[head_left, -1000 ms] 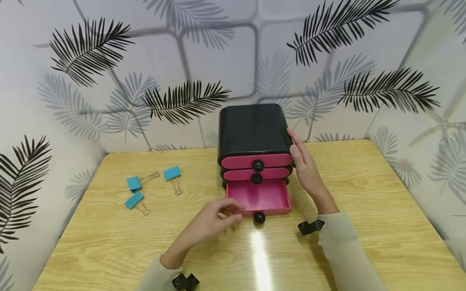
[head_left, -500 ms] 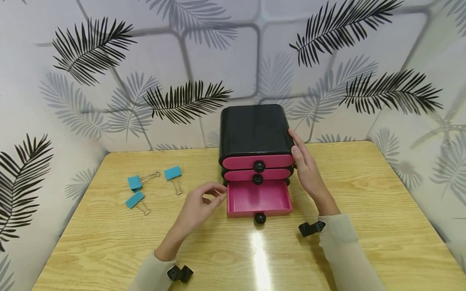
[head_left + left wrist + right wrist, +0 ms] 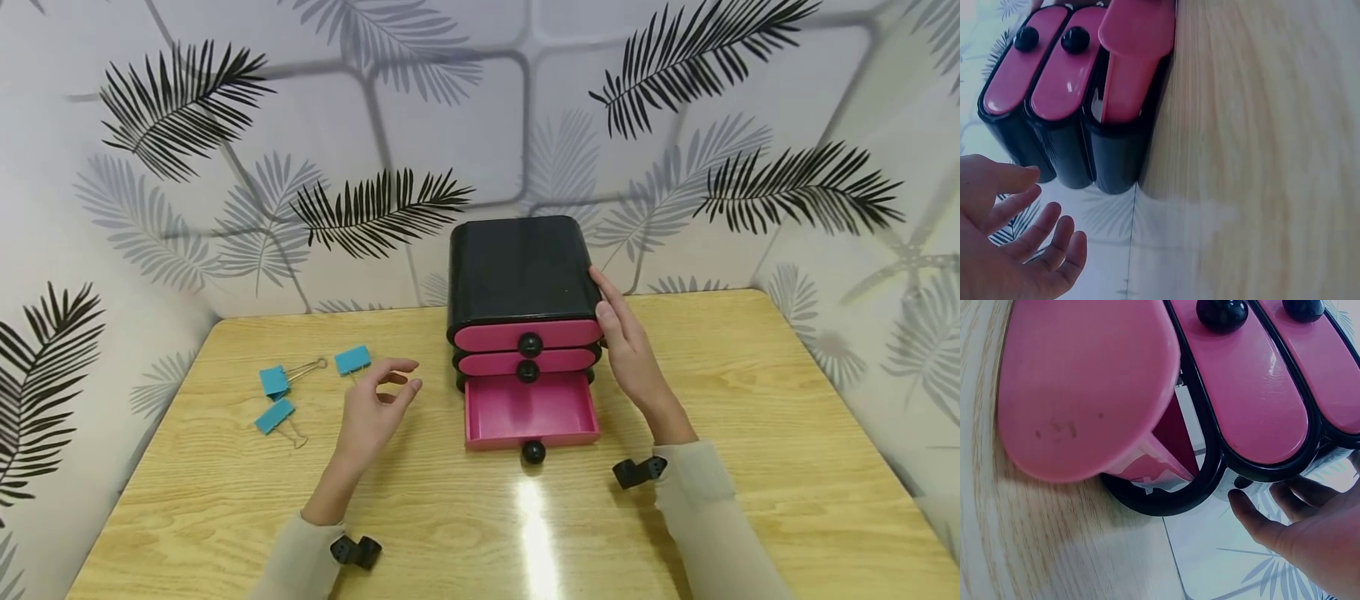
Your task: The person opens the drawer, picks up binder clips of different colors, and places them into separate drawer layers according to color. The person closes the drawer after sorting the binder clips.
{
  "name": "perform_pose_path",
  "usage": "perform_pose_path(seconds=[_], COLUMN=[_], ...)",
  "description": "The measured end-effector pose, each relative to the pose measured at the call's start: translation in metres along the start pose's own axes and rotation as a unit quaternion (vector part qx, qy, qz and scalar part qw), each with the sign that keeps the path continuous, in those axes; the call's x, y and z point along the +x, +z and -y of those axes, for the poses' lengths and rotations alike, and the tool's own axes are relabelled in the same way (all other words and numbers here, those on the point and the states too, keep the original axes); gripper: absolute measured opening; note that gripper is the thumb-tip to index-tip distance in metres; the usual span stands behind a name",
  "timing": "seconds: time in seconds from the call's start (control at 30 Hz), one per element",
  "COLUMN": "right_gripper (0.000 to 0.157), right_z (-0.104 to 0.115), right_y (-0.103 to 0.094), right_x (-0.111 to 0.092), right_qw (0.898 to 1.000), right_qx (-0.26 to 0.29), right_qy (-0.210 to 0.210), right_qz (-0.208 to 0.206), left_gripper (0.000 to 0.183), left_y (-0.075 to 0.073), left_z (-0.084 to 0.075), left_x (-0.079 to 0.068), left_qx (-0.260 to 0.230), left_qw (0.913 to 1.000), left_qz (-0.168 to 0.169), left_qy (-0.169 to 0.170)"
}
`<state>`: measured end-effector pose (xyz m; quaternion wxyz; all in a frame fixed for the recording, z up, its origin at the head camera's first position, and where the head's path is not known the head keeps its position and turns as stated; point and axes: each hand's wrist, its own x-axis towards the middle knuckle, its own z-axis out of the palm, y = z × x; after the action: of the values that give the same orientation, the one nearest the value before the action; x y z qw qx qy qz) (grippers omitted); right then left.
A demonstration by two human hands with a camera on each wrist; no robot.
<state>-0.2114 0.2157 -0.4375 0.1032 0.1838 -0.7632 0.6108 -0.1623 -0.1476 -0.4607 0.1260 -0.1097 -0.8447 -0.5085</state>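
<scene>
A small black chest of drawers with pink fronts and round black knobs stands at the back of the table. Its bottom drawer is pulled out and holds nothing; the upper two are pushed in. My right hand rests along the chest's right side, fingers extended. To the left of the chest my left hand hovers with loosely bent fingers and nothing in them. It overlaps the wire handles of a blue binder clip. Two more blue clips, an upper one and a lower one, lie farther left.
The wooden table runs back to a wall covered in leaf print. The pulled-out drawer juts toward the front, its knob foremost. A black wrist camera sits on the left sleeve.
My left hand has moved left from the bottom drawer's front, past its left side, toward the nearest binder clip. The right hand stays against the chest; the drawer has not moved.
</scene>
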Motion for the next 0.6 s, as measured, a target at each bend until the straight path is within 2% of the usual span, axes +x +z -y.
perform_pose_path(seconds=[0.1, 0.5, 0.6], right_gripper=[0.050, 0.051, 0.050], right_z=[0.000, 0.005, 0.005], right_y=[-0.002, -0.001, 0.000], right_x=[0.000, -0.001, -0.001], right_qw=[1.000, 1.000, 1.000], right_qx=[0.000, 0.014, 0.024], right_qy=[-0.001, -0.001, -0.004], right_qz=[-0.001, 0.002, 0.002], left_gripper=[0.024, 0.029, 0.030], left_y=[-0.006, -0.034, -0.038], left_z=[0.007, 0.032, 0.039], left_x=[0.004, 0.015, 0.018], left_qx=[0.013, 0.068, 0.064], left_qw=[0.9998, 0.9933, 0.9925], left_qz=[-0.017, -0.082, -0.085], left_qy=[0.001, -0.044, -0.060])
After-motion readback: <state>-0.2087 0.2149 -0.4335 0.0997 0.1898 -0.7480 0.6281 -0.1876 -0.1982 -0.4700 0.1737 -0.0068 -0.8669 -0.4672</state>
